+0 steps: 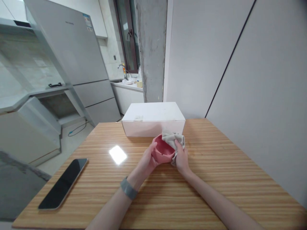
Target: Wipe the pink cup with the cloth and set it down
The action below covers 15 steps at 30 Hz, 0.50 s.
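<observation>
A small pink bowl (163,150) is tilted toward me above the wooden table (216,179). My left hand (148,161) is closed around its left rim and underside. A crumpled grey cloth (172,139) is pressed against the bowl's right inner edge, with my right hand (181,156) closed on it. A grey band sits on my left wrist (128,188).
A white cardboard box (153,118) lies just behind the bowl. A dark phone (63,182) lies face up near the table's left edge. A grey wall runs along the right side. A fridge (79,57) and a sink counter stand beyond the table.
</observation>
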### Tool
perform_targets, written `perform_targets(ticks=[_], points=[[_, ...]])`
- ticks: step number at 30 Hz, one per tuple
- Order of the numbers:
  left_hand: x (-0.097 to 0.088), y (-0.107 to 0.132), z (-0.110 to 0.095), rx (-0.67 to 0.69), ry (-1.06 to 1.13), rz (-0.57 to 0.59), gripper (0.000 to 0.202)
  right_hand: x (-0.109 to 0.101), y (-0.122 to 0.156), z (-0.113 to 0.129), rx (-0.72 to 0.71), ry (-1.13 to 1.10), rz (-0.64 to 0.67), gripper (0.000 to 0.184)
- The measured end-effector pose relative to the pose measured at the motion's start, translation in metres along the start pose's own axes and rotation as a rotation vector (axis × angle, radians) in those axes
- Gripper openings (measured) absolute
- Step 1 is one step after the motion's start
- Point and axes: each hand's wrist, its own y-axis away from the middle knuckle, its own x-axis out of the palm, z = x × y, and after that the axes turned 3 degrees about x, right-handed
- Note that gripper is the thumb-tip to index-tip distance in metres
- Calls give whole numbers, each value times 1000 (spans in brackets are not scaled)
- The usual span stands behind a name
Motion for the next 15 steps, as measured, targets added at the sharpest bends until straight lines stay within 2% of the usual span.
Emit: perform_targets(ticks=[3, 6, 8, 10, 13, 15], points=[[-9, 3, -6, -176, -146, -78, 54, -7, -3, 3, 4, -24, 11, 34], [-20, 3, -10, -304, -238, -39, 65, -12, -8, 9, 31, -36, 89, 31], [-24, 2, -9, -294, -242, -33, 57, -13, -10, 11, 59, -28, 144, 31], [-25, 0, -5, -257, -240, -80, 49, -14, -11, 10, 70, -18, 165, 31], [-23, -3, 0, -208, -251, -152, 49, -13, -10, 5, 54, -2, 139, 34], [-21, -3, 2, -173, -265, -158, 51, -11, -6, 2, 38, 20, 90, 36]])
